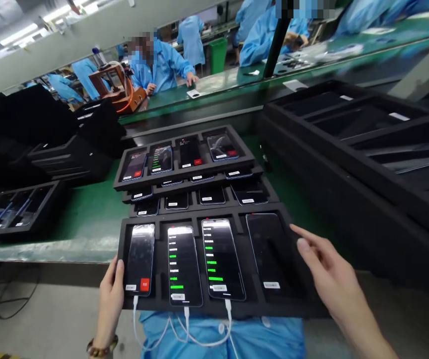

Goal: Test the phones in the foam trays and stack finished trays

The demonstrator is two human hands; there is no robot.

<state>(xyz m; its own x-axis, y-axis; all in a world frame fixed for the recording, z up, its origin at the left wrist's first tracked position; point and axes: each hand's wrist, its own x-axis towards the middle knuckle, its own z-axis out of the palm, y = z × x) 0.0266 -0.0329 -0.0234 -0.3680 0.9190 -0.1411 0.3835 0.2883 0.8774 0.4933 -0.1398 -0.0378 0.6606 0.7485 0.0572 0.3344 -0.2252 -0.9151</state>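
Note:
A black foam tray (pixel 209 313) lies in front of me, its near part above my lap, with a smartphone in each pocket. My left hand (pixel 111 294) grips its left edge, thumb on top. My right hand (pixel 326 269) holds its right edge, index finger and thumb at the rim. The leftmost phone (pixel 139 259) shows a dark screen with a red square. Two middle phones, a left one (pixel 185 267) and a right one (pixel 222 259), show lists with green bars. White charging cables (pixel 187 319) run from these three. The rightmost phone (pixel 270 254) has a dark screen and no visible cable.
Behind the tray, stacked foam trays (pixel 184 172) hold more phones on the green bench (pixel 87 214). Another phone tray (pixel 42 214) is at left, near black cases (pixel 23 134). Large black trays (pixel 311 149) rise at right. Co-workers in blue coats (pixel 165 65) sit beyond.

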